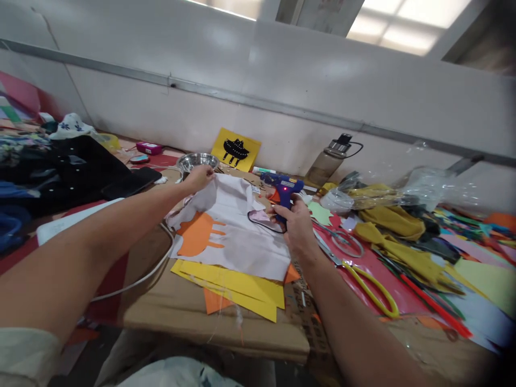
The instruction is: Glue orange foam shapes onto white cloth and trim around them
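With closed fingers my left hand pinches the upper edge of a white cloth, which is spread over the cardboard. My right hand is wrapped round the handle of a blue hot glue gun with a small red light lit, its nozzle pointing left above the cloth. An orange cut-out shape with thin prongs lies on the cloth's left part. Yellow sheets stick out from under the cloth's near edge, and an orange piece shows beneath them.
A yellow card with a black cut-out leans on the wall near a metal bowl. A bottle stands behind. Yellow-handled scissors and mustard cloth lie right. Black fabric and a phone lie left.
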